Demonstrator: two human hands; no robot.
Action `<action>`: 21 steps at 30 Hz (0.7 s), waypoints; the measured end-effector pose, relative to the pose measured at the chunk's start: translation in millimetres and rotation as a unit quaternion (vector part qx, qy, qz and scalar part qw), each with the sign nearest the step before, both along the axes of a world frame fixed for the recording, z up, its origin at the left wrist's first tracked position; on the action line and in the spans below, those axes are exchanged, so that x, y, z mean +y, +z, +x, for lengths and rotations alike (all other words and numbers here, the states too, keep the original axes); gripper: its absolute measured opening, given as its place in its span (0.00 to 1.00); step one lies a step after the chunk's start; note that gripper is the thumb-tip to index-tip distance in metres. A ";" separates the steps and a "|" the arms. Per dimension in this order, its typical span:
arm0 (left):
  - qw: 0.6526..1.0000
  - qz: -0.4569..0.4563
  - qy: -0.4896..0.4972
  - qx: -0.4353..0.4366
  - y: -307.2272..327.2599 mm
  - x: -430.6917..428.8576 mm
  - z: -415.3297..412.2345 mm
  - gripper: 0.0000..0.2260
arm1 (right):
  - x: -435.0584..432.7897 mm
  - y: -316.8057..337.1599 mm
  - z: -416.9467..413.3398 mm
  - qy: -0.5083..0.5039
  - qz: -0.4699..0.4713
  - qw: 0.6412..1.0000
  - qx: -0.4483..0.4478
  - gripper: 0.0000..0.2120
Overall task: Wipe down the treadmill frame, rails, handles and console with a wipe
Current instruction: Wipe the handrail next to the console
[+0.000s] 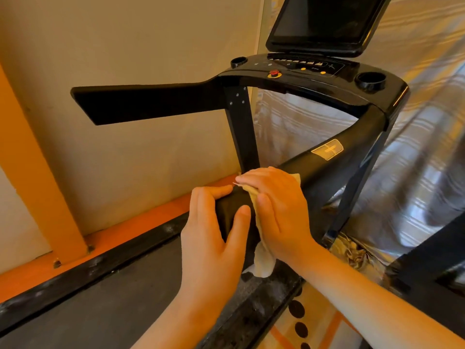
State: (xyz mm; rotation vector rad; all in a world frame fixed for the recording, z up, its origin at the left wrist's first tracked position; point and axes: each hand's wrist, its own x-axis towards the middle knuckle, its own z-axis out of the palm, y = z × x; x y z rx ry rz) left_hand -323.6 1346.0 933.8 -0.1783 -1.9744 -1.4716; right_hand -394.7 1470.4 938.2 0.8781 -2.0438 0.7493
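While our left hand point(208, 230) clasps the handle point(327, 167) end | right hand point(276, 205) presses wipe point(261, 263) flat beside it | handle runs up-right toward console point(302, 69) | we judge: stroke that way

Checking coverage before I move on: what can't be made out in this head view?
Head view:
- Right handrail under the wipe: hidden by the right hand.
- Handrail's near end: covered by the left hand.
- Screen top: cut off by the upper edge.
- Console button labels: too small to read.
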 end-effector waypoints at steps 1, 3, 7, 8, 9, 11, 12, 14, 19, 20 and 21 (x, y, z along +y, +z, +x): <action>1.000 0.002 0.008 0.005 -0.5 1.2 -0.2 0.12 | 0.7 1.2 0.7 -0.001 0.013 1.000 0.001 0.23; 1.000 -0.002 0.022 0.008 0.1 3.7 -1.1 0.06 | 1.9 18.4 -0.6 0.006 0.076 0.997 -0.019 0.22; 0.999 -0.004 0.034 0.011 0.9 7.7 0.3 0.09 | -7.1 62.6 -21.1 -0.001 0.260 0.944 -0.202 0.24; 0.999 -0.003 0.035 0.011 1.0 7.3 0.4 0.09 | -11.1 70.9 -26.6 0.002 0.311 0.922 -0.229 0.24; 0.999 -0.002 0.036 0.012 0.5 6.6 0.0 0.08 | -15.0 77.3 -31.2 0.010 0.341 0.906 -0.249 0.23; 0.999 0.001 0.035 0.012 0.1 5.7 -0.8 0.08 | -18.8 82.2 -36.3 0.025 0.355 0.891 -0.281 0.21; 0.999 0.000 0.034 0.011 -0.2 5.3 -0.9 0.08 | -18.1 81.3 -36.5 0.024 0.347 0.892 -0.288 0.22; 0.999 -0.006 0.033 0.014 0.2 4.9 -0.9 0.07 | -13.0 70.9 -32.5 0.024 0.292 0.918 -0.266 0.23; 0.999 0.003 0.035 0.008 -0.7 7.1 -0.5 0.07 | 14.1 35.8 -20.4 0.024 0.185 0.982 -0.029 0.23; 0.999 0.002 0.041 0.007 -0.7 7.9 -0.7 0.07 | 15.3 35.3 -20.9 0.022 0.182 0.982 -0.036 0.23; 0.999 -0.002 0.047 0.009 -0.8 8.7 -1.0 0.07 | 13.6 36.8 -21.7 0.022 0.184 0.982 -0.048 0.24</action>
